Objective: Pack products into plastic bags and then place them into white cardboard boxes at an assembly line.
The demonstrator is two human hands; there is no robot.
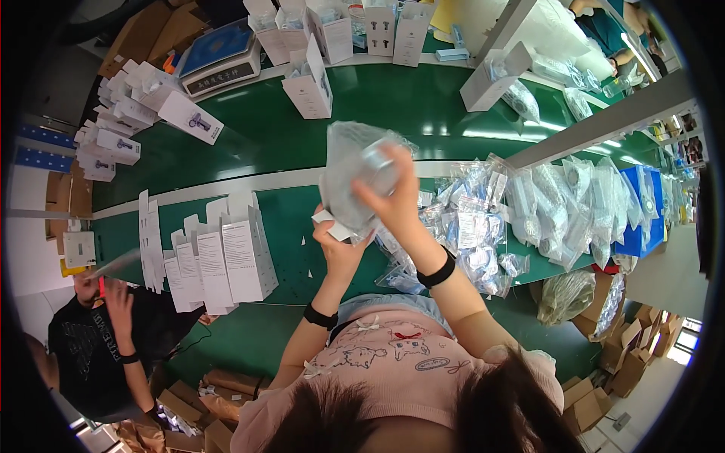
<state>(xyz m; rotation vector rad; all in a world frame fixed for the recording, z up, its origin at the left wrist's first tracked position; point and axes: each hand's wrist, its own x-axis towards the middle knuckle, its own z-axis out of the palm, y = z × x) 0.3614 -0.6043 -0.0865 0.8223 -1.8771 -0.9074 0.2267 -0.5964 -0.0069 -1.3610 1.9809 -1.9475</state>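
Clear plastic bag point(343, 158): thin, wrinkled and glossy, puffed around a greyish rounded content that motion blurs; it is lifted over the front edge of the bench, in front of the person's chest.
White carton point(332, 226): smooth card with straight folded edges, mostly hidden behind and under the bag.
Right hand point(394, 181): thumb and fingers spread partway around the bag's upper right side, gripping it from above.
Left hand point(337, 243): fingers curled in closely, pinching the carton's lower part beneath the bag.
Standing cartons point(240, 257): tall, flat-sided, matte white with fine print and raised flaps, lined up left of the hands.
Heaped pouches point(472, 226): small, crinkled, shiny clear film over blue and grey contents, just right of the hands.
Long sleeves point(563, 204): bubbly translucent wrap, laid side by side near a blue bin point(629, 240).
Bench point(291, 260): smooth green surface.
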